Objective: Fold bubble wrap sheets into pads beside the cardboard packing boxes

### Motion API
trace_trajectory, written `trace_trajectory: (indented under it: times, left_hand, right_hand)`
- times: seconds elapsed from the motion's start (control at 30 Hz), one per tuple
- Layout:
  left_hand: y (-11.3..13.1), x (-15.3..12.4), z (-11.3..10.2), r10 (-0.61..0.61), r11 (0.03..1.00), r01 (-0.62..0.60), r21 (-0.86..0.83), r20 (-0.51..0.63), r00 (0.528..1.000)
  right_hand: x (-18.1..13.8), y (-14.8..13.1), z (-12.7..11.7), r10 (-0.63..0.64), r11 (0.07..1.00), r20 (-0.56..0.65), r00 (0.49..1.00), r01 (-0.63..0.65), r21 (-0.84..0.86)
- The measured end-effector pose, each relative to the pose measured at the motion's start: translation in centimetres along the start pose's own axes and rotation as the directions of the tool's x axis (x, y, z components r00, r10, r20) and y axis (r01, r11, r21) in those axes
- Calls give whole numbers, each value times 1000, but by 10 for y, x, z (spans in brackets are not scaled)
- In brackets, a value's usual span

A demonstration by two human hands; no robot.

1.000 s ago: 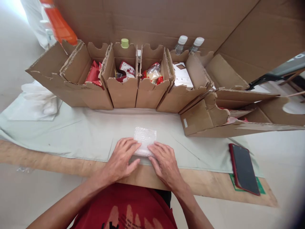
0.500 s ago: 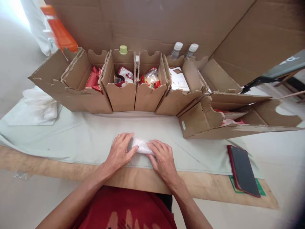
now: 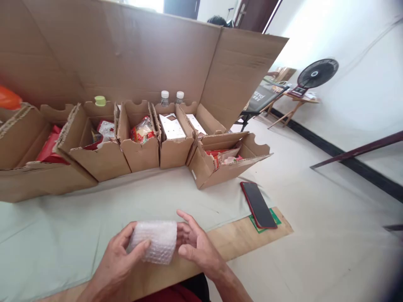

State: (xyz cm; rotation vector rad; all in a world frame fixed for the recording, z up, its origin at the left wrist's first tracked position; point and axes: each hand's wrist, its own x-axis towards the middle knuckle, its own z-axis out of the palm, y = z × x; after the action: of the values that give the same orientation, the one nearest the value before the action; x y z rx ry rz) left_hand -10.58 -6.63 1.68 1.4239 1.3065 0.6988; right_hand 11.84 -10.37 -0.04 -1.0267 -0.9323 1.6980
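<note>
A bundle of clear bubble wrap [image 3: 155,242] is held up over the near edge of the table. My left hand [image 3: 121,251] grips it from the left, thumb across its front and fingers behind. Whatever lies inside the wrap cannot be made out. At the bundle's right end, my right hand [image 3: 198,245] is open, its fingers spread and the thumb apart. Its fingertips are close to the wrap; some are partly hidden behind the bundle's edge, so contact is unclear.
Cardboard bins [image 3: 143,155] holding packets and white boxes line the table's back. Another bin [image 3: 229,167] stands angled at the right. A phone [image 3: 258,204] lies on a green card [image 3: 277,216] near the right corner. Behind rises a cardboard screen [image 3: 141,54]; a fan [image 3: 317,73] stands beyond.
The bubble-wrapped bundle has been lifted off the cloth in my left hand. My right hand has come away from pressing on it and opened. The view has swung to the right.
</note>
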Motion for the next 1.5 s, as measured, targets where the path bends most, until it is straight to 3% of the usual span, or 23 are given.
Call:
trace_trajectory:
  times: [0.1, 0.17, 0.2, 0.27, 0.33, 0.4, 0.47, 0.5, 0.53, 0.6, 0.7, 0.77, 0.87, 0.97, 1.07, 1.17, 1.27, 1.4, 1.43, 1.5]
  left_hand:
    - [6, 8, 20, 54, 999, -54, 9, 30, 998]
    - [15, 19, 28, 203, 977, -205, 54, 31, 979]
    - [23, 26, 30, 313, 945, -314, 96, 20, 950]
    - [50, 45, 33, 547, 818, -534, 215, 0, 837]
    - [86, 68, 40, 721, 643, -687, 338, 36, 692]
    - [123, 93, 52, 825, 472, -773, 424, 96, 557]
    - [148, 116, 70, 867, 337, -806, 487, 173, 467]
    - [155, 125, 80, 870, 291, -814, 504, 214, 443]
    - [158, 133, 90, 872, 258, -820, 511, 242, 425]
    - [153, 142, 107, 883, 233, -833, 502, 249, 398]
    - [138, 142, 121, 911, 271, -836, 477, 155, 383]
    - [131, 140, 124, 911, 306, -829, 468, 110, 398]
    - [129, 139, 124, 909, 327, -825, 460, 85, 407]
    - [129, 141, 125, 909, 342, -821, 456, 59, 412]
    - [126, 141, 127, 904, 362, -814, 455, 41, 425]
    - [123, 141, 128, 901, 374, -807, 457, 29, 433]
    - [122, 142, 130, 903, 368, -810, 457, 33, 429]
    - [118, 140, 128, 903, 366, -815, 449, 42, 428]
    - [115, 139, 126, 901, 375, -810, 451, 29, 433]
    - [106, 136, 118, 888, 419, -785, 456, -28, 458]
  right_hand:
    - [-3, -3, -6, 11, 1000, -118, 993, -12, -14]
    - [-6, -21, -18, -25, 995, -222, 975, 4, -96]
    - [-9, -35, -27, -73, 987, -272, 960, 30, -160]
    - [-17, -75, -50, -245, 933, -359, 901, 117, -341]
    - [-25, -123, -74, -499, 800, -416, 760, 219, -558]
    - [-30, -170, -93, -740, 609, -402, 539, 283, -741]
    - [-27, -210, -108, -886, 404, -302, 354, 265, -876]
    - [-23, -227, -113, -920, 306, -228, 318, 220, -926]
    - [-18, -241, -119, -930, 211, -147, 337, 162, -964]
    - [-7, -263, -128, -885, 18, 16, 466, 67, -998]
    - [10, -284, -141, -722, -218, 228, 654, 97, -971]
    - [22, -291, -145, -615, -275, 312, 724, 174, -946]
    - [45, -291, -141, -443, -266, 367, 818, 271, -925]
    - [72, -277, -129, -240, -337, 412, 879, 323, -884]
    - [97, -256, -118, -25, -450, 374, 927, 324, -832]
    - [112, -234, -115, 140, -430, 341, 929, 367, -825]
    - [121, -220, -116, 172, -357, 305, 937, 348, -867]
    - [118, -232, -115, 232, -206, 254, 939, 303, -931]
    - [110, -241, -116, 192, -154, 275, 942, 306, -939]
    - [82, -261, -125, -47, -83, 305, 951, 300, -950]
